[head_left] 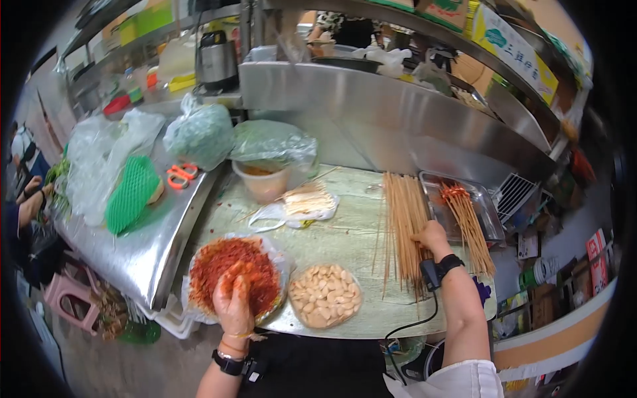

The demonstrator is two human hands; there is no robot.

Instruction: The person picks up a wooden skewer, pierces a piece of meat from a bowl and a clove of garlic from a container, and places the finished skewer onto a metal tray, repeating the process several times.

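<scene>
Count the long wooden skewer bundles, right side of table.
2: plain tan bundle on the pale green table, by the right hand; red-tipped bundle lying partly in the shallow steel tray. Others may be hidden.

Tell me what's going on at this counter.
A person has their left hand in a crumbly red mix, its fingers stained red. Their right hand is at a spread of bare wooden skewers. Beyond it, other skewers with red-coated tips rest partly in a metal tray. Pale, clove-like pieces sit beside the mix. Whether the left fingers hold anything is unclear.
</scene>
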